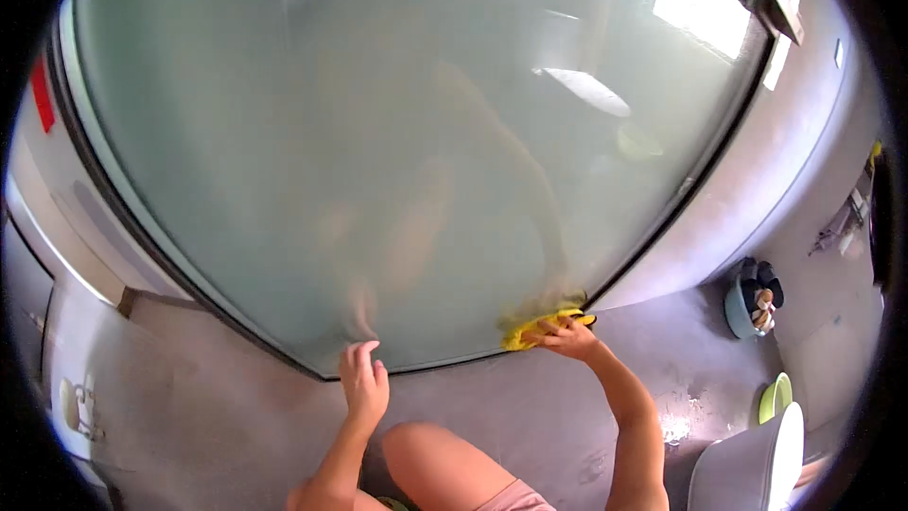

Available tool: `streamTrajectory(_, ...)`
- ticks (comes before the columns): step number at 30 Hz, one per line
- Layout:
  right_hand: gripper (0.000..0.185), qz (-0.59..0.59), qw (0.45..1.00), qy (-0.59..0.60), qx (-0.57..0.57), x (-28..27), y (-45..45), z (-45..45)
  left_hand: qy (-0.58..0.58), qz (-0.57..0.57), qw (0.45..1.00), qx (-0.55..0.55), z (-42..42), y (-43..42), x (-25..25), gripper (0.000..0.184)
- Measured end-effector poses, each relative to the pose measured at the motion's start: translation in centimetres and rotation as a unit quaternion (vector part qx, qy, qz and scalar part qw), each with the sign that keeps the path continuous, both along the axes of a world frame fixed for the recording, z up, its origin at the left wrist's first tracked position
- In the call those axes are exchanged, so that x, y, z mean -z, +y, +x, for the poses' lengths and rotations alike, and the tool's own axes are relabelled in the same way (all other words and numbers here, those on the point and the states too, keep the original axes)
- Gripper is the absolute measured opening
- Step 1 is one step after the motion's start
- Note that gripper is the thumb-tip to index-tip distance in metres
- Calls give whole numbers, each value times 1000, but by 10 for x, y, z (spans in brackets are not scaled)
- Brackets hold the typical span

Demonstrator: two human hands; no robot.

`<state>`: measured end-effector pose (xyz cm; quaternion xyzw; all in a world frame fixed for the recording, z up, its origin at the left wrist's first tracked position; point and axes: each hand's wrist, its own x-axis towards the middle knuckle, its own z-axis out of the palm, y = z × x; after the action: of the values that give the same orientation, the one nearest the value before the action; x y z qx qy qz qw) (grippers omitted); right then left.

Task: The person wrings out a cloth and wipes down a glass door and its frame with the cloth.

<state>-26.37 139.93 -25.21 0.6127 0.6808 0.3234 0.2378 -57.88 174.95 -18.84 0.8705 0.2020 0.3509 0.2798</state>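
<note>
A large frosted glass door with a dark edge strip fills the upper view and mirrors my arms faintly. My right hand presses a yellow cloth against the lower right part of the glass, close to the bottom corner. The cloth is bunched under my fingers. My left hand is at the bottom edge of the door, left of the cloth. Its fingers are slightly bent, with the thumb apart, and nothing is in it. Whether its fingertips touch the glass I cannot tell.
A blue bucket with dark items in it stands at the right wall. Nearer are a green basin and a large white tub. The grey floor looks wet at lower right. A metal hinge holds the door's upper right.
</note>
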Motion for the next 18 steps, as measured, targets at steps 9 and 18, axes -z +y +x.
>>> streamTrajectory(9,42,29,984,150,-90,-59,90,-57,-167,-398,890,-145,-68,87,29,14)
streamTrajectory(18,34,195,936,75,-284,-180,328,-214,-239,-572,761,-193,-97,121,-10,45)
